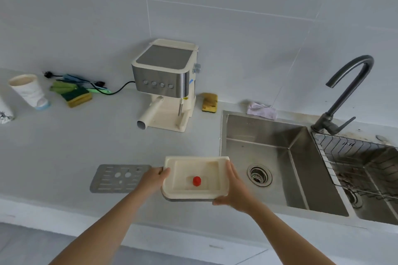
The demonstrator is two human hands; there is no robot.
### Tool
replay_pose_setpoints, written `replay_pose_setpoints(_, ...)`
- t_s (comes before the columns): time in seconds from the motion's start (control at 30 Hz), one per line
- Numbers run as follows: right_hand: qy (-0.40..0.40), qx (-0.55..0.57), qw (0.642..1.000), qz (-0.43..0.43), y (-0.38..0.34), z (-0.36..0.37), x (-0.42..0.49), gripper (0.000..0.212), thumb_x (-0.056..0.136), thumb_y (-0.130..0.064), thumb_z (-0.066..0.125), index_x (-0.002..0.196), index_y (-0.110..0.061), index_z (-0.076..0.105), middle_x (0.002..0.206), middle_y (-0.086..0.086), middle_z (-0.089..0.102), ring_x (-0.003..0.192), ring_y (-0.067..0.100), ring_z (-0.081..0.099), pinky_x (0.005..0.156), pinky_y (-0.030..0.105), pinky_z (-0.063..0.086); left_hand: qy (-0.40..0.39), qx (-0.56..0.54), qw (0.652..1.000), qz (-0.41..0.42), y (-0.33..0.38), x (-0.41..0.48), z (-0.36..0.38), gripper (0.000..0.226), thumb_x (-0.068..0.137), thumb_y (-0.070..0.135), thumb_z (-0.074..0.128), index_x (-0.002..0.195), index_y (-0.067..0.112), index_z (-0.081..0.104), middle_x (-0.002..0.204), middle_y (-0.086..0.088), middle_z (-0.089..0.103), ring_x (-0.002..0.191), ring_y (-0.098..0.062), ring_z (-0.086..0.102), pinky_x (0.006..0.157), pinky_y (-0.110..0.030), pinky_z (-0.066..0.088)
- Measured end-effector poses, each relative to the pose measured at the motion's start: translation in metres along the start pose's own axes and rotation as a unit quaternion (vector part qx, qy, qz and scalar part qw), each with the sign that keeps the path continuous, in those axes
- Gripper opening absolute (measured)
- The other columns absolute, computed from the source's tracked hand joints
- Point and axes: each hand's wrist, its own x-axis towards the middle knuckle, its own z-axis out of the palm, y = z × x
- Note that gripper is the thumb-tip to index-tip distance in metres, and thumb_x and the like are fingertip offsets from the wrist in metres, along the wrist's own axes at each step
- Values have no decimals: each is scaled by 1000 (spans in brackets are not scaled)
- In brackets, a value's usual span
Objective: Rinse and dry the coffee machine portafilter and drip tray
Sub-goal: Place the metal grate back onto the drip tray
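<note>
Two hands on the drip tray (pixel 195 176) now: left hand (pixel 153 178) and right hand (pixel 233 189), fingers clamped on its short ends, holding it above the desk (pixel 64 146) edge, just left of the sink (pixel 280 157). Open side faces up, red float (pixel 196 180) showing; long axis runs left to right. Best kept level while crossing to the basin, I'd say, then tipped under the tap (pixel 349 92).

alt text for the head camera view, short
Two bare hands, left hand and right hand, hold a cream drip tray above the counter beside a steel sink; the coffee machine stands behind.
</note>
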Motion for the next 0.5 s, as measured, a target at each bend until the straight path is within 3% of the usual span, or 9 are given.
replay_pose_setpoints(0.13, 5, -30, 998, 58, -11, 38, 9, 134, 56, -26, 85, 146, -19, -13, 150, -15, 0, 127, 16, 35, 94, 26, 42, -39, 105, 993, 23, -22, 21, -26, 44, 96, 25, 45, 54, 17, 36, 57, -3, 45, 65, -18, 45, 50, -23, 26)
replay_pose_setpoints(0.2, 8, -40, 996, 78, -18, 50, 12, 134, 56, -27, 85, 146, -19, -14, 151, -15, -1, 126, 18, 38, 94, 30, 44, -56, 125, 990, 33, -30, 30, -34, 45, 95, 25, 47, 53, 17, 35, 64, -11, 53, 72, -18, 48, 56, -31, 26)
replay_pose_setpoints(0.27, 14, -51, 994, 93, -22, 59, 14, 135, 55, -27, 86, 145, -19, -13, 152, -13, -2, 125, 21, 41, 94, 33, 46, -74, 133, 988, 35, -38, 38, -39, 45, 94, 26, 48, 53, 16, 35, 59, -6, 48, 72, -19, 48, 55, -31, 25)
replay_pose_setpoints(0.37, 7, -76, 991, 110, -24, 69, 17, 138, 51, -30, 87, 145, -17, -14, 155, -6, -3, 129, 23, 39, 98, 39, 46, -88, 139, 986, 33, -47, 47, -42, 46, 92, 27, 52, 52, 16, 33, 52, 1, 38, 65, -19, 43, 48, -21, 25)
replay_pose_setpoints(0.5, 1, -92, 986, 137, -22, 72, 24, 139, 48, -29, 89, 145, -17, -11, 154, -2, -1, 129, 26, 40, 98, 41, 46, -93, 147, 984, 43, -50, 56, -40, 49, 92, 27, 53, 50, 15, 30, 50, 0, 36, 50, -13, 36, 47, -19, 23)
